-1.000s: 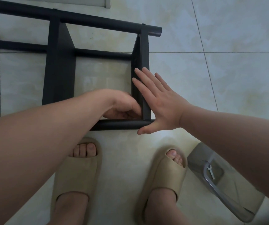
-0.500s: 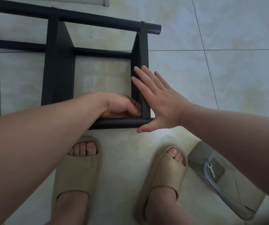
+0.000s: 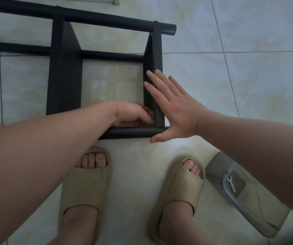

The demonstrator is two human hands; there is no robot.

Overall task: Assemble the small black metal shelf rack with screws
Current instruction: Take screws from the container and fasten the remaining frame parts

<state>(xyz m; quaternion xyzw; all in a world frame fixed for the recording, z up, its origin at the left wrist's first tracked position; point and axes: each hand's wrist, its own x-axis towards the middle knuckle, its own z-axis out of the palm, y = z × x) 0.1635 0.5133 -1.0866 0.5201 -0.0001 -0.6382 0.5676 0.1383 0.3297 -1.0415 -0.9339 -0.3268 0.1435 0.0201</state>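
Your shelf rack (image 3: pixel 64 82) lies on its side on the tiled floor. Your right hand (image 3: pixel 175 110) presses flat, fingers straight, against its end panel (image 3: pixel 157 68), likely bracing it square to the near tube (image 3: pixel 129 132). Your left hand (image 3: pixel 133 114) is curled into the inside corner, probably working a screw, though I cannot tell if it pinches one. The wrench (image 3: pixel 231 183) sits untouched in its plastic bag (image 3: pixel 248 206). Compared with a second ago, your right palm keeps its spot; your left hand has barely shifted
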